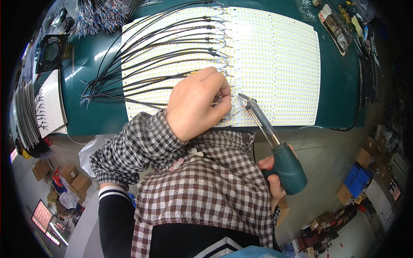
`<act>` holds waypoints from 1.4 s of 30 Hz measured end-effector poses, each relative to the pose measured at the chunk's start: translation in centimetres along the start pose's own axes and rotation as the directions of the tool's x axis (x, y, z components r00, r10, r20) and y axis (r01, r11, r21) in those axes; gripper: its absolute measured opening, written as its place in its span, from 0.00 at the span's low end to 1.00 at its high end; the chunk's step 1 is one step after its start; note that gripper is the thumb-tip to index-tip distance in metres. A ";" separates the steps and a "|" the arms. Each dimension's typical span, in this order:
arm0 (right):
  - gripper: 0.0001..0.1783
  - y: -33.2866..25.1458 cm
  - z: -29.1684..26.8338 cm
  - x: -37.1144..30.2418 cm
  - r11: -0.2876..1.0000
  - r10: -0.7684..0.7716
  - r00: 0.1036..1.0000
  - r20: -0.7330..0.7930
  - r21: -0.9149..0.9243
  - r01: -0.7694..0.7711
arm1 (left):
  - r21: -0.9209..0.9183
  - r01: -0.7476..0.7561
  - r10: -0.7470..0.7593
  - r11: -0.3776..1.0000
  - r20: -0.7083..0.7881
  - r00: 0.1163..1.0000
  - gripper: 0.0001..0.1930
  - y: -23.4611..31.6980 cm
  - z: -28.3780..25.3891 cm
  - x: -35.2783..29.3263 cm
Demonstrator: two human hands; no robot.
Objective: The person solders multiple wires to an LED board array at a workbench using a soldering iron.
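My right hand [275,180] grips a soldering iron [289,170] by its dark green handle. The iron's dark bent tip points up and left, over the white LED boards [275,64], just right of my left hand. My left hand [200,101] is closed in a pinch at the boards' middle seam, with thumb and forefinger together. What it pinches is mostly hidden; a thin wire end seems to show below the fingertips. Several black cables [172,53] run leftward from the seam, their stripped ends fixed along it in a column.
The boards lie on a green table [90,56]. Bundled wires [103,17] lie at the far left, near a round black fan-like device [50,53]. Stacked boards with cables [51,103] sit at the left edge. A stained tray [336,29] is at the far right. Cardboard boxes stand on the floor.
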State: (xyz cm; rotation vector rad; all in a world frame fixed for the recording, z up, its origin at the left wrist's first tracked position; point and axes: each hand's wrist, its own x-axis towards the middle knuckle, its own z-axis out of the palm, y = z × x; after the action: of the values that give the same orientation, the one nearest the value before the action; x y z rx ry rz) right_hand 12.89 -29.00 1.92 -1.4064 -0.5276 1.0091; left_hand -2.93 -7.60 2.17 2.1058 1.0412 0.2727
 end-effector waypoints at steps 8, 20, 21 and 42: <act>0.44 -0.3 -0.1 0.0 0.999 0.026 0.998 -0.052 -0.047 -0.028 | 0.125 -0.379 0.381 0.917 0.002 0.924 0.17 0.6 -1.4 -2.8; 0.46 0.6 -0.6 -0.4 0.999 -0.033 0.998 -0.045 -0.031 0.032 | 0.266 -0.347 0.337 0.899 0.083 0.938 0.10 0.2 -1.5 -2.8; 0.48 0.7 -0.7 -0.6 1.000 -0.020 0.998 -0.065 -0.018 0.019 | 0.159 -0.299 0.291 0.941 0.075 0.954 0.09 0.4 -1.5 -3.1; 0.54 1.1 -1.2 -1.4 0.999 0.033 0.996 -0.083 0.008 -0.032 | 0.099 -0.264 0.258 0.959 0.069 0.964 0.06 0.3 -0.4 -2.3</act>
State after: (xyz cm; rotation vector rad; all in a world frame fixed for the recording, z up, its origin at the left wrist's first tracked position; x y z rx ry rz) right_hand 12.88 -30.95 1.07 -1.4487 -0.4405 0.9727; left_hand -4.43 -9.20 2.91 2.3367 0.7584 0.2900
